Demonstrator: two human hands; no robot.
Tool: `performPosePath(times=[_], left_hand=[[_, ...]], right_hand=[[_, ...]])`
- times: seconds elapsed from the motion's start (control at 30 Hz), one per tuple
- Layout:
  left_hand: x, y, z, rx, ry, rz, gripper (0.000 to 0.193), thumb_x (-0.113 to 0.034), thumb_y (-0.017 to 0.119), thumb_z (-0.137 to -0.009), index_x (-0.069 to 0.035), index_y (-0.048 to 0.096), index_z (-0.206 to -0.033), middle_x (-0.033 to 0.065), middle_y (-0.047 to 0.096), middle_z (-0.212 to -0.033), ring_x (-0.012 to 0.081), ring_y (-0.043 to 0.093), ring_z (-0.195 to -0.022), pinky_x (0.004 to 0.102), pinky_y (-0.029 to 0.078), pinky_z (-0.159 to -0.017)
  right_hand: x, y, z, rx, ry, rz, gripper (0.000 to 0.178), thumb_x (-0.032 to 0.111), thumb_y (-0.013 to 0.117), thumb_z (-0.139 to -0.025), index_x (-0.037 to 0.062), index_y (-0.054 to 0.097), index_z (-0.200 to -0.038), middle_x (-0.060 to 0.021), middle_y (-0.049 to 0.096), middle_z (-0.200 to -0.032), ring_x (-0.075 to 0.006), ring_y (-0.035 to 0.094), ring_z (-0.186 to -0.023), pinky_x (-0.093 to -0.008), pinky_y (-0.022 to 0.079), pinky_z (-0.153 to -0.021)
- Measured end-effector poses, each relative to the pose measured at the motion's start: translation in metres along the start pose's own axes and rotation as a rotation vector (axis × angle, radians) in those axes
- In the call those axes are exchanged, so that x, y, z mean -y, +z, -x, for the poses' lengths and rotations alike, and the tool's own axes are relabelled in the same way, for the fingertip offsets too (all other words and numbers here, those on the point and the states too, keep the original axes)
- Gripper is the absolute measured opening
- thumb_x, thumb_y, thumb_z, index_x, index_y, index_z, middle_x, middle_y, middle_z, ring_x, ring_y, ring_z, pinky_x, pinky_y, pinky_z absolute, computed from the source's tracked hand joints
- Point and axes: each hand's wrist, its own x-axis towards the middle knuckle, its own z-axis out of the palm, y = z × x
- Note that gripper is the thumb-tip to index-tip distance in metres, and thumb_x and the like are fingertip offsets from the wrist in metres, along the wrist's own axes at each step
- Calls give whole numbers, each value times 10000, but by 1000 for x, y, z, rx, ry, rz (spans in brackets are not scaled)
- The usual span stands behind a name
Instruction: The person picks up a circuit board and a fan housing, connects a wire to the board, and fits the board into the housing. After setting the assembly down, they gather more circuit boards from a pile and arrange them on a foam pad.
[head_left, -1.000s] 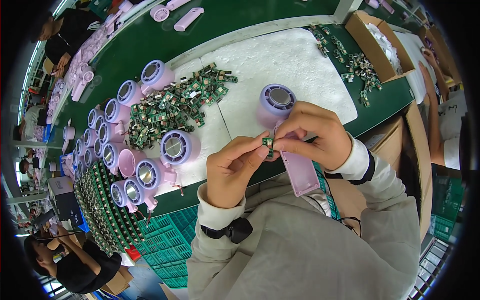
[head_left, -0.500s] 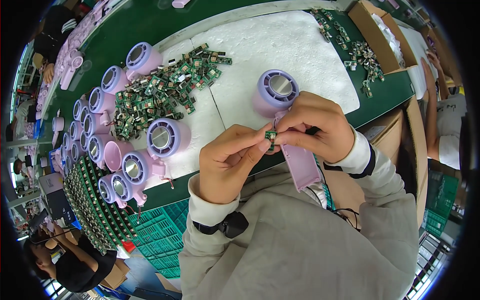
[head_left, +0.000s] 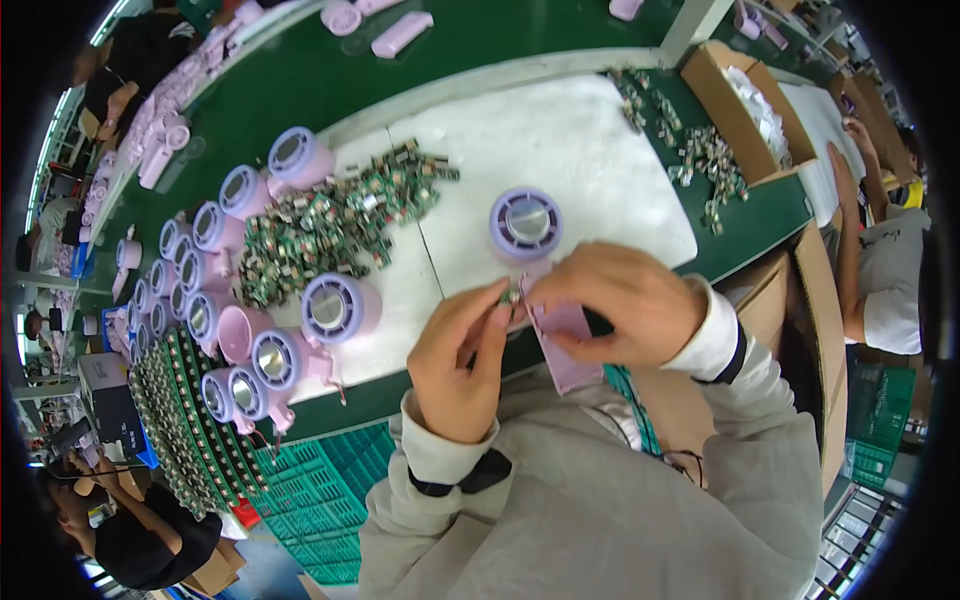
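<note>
A lilac handheld fan lies with its round head on the white foam sheet, its open pink handle pointing toward my body. At the left side of that handle, my left hand pinches a small green circuit board between thumb and fingertips. My right hand is closed over the handle from the right, its forefinger near the board and its thumb lower down across the handle. Whether a wire sits between the right fingertips is too blurred to tell.
A heap of circuit boards lies on the foam sheet. Several lilac fan heads stand to the left, beside rows of board strips. An open cardboard box and loose boards are at far right. Other people sit nearby.
My hands have moved apart: the right has shifted from the board onto the fan's handle, while the left keeps the board. The view has tilted, so the bench appears lower.
</note>
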Motion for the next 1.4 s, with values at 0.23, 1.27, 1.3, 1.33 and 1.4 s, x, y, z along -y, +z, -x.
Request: performPosePath(times=[0.23,1.27,1.3,1.33,1.4], left_hand=[[-2,-2,4,-6,-1,-61,268,44,627,-1004,31,676,-1267,140,674,-1188,174,715,-1039,272,594,-849],[9,9,3,-125,18,77,279,46,591,-1022,36,645,-1295,126,662,-1205,192,712,-1074,283,597,-901],[8,9,3,-123,15,89,278,46,592,-1021,36,646,-1294,126,662,-1206,192,712,-1073,283,598,-901],[8,8,3,-122,12,100,277,46,592,-1021,36,647,-1292,126,663,-1207,192,712,-1073,283,598,-901],[6,8,4,-118,4,109,275,46,593,-1021,36,648,-1290,126,663,-1209,192,712,-1073,283,599,-901]], right_hand=[[-3,7,3,52,-158,136,331,92,808,-813,81,748,-1138,-57,709,-1071,-250,667,-884,-359,541,-762],[15,28,-2,-263,224,-98,270,-41,773,-820,68,785,-1067,-71,769,-1014,-243,680,-926,-351,539,-807],[17,30,-4,-286,211,-107,272,-43,778,-814,64,783,-1063,-69,769,-1011,-241,678,-927,-349,541,-810],[18,31,-4,-309,199,-115,274,-44,783,-807,61,780,-1060,-67,768,-1008,-238,676,-927,-347,544,-813],[16,31,-3,-298,205,-125,270,-41,791,-802,59,778,-1052,-65,768,-1005,-237,675,-932,-344,545,-812]])
